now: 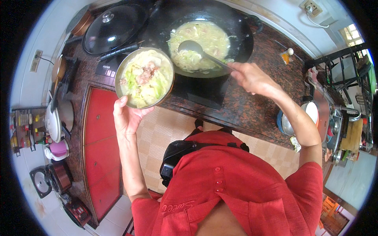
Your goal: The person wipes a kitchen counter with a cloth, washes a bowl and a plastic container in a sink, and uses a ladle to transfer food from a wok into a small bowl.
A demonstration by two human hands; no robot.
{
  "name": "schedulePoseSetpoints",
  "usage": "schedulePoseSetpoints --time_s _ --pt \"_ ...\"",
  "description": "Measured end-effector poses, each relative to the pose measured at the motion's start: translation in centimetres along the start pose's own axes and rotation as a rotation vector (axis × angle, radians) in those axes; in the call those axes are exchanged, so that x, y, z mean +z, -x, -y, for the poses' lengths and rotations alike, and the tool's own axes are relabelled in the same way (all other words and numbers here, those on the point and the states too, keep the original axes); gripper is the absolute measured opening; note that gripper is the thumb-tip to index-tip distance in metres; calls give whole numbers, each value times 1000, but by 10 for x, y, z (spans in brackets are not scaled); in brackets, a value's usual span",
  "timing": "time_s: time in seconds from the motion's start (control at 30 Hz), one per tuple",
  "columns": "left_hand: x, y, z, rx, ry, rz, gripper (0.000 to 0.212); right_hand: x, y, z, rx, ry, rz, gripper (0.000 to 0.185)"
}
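Note:
My left hand (pixel 130 115) grips a metal bowl (pixel 118 87) from below, its thumb over the rim. Inside the bowl lie noodles, cabbage pieces (pixel 153 88) and bits of pinkish meat (pixel 145 76) in broth. My right hand (pixel 254 77) is closed around the handle of a metal ladle (pixel 190 46). The ladle's head is over the soup (pixel 203 32) in a large black wok (pixel 240 38), and its lower edge meets the broth. Noodles and shredded greens float in that soup. The bowl is held just left of the wok, near its front edge.
Left of the wok rests a domed black lid (pixel 115 29) with a metal knob. The dark granite counter (pixel 265 109) bends around me, with red cabinet doors (pixel 102 144) below at left. Stacked bowls (pixel 286 124) and a sink (pixel 324 103) are on the right, beside a black dish rack (pixel 342 67).

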State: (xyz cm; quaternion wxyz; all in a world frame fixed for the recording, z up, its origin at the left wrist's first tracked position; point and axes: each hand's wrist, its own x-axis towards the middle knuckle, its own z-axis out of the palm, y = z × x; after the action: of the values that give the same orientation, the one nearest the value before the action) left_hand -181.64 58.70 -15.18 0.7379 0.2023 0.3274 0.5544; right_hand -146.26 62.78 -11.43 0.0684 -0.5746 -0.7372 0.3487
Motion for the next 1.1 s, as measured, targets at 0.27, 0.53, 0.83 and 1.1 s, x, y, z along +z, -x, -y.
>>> schedulePoseSetpoints --time_s 0.27,0.53,0.83,1.1 --pt "3 -6 1 9 -3 13 69 -1 -5 -7 154 -408 184 37" --pt "10 -11 4 -25 23 58 65 -18 -10 -34 360 -1027 313 33" --pt "25 -25 13 -43 -8 65 68 -87 12 -18 295 -948 132 24" --pt "40 -51 29 -109 25 137 61 -172 45 29 128 -997 -22 32"
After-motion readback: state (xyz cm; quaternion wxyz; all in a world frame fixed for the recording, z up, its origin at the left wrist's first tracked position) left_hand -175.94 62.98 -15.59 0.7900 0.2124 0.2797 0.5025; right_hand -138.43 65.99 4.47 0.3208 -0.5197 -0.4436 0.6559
